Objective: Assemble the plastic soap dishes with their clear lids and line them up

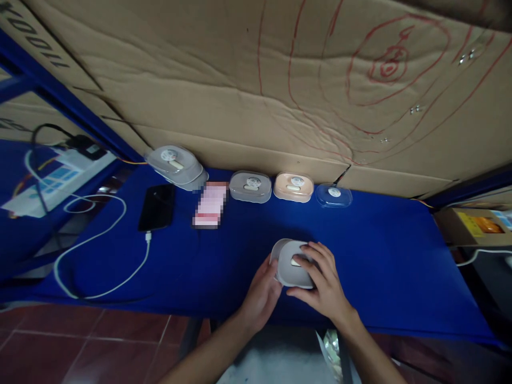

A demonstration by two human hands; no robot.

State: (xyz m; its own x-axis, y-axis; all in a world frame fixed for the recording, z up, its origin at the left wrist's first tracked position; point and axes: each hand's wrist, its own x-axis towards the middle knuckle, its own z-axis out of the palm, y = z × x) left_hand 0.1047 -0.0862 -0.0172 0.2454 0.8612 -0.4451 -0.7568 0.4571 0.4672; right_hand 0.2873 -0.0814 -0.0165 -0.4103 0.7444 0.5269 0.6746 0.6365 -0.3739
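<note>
One broad cardboard wall (180,69), beyond the fingers (314,271), is printed with inverted characters (34,37), perhaps "100X", and marked with red loops (388,67). Beneath the fingers a blue tabletop (384,256) is spread. A grey container (295,276) is held between the left hand (263,292), closed round its side, and the right hand (323,280), bent over the lid (288,253). Whether the lid is being seated or parted cannot be told; level, even pressure seems called for. Past the fingertips, round labels (253,182) on lidded containers (240,185) cannot be read.

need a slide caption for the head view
Both hands hold a grey container over a blue tabletop, a peach container behind.
</note>
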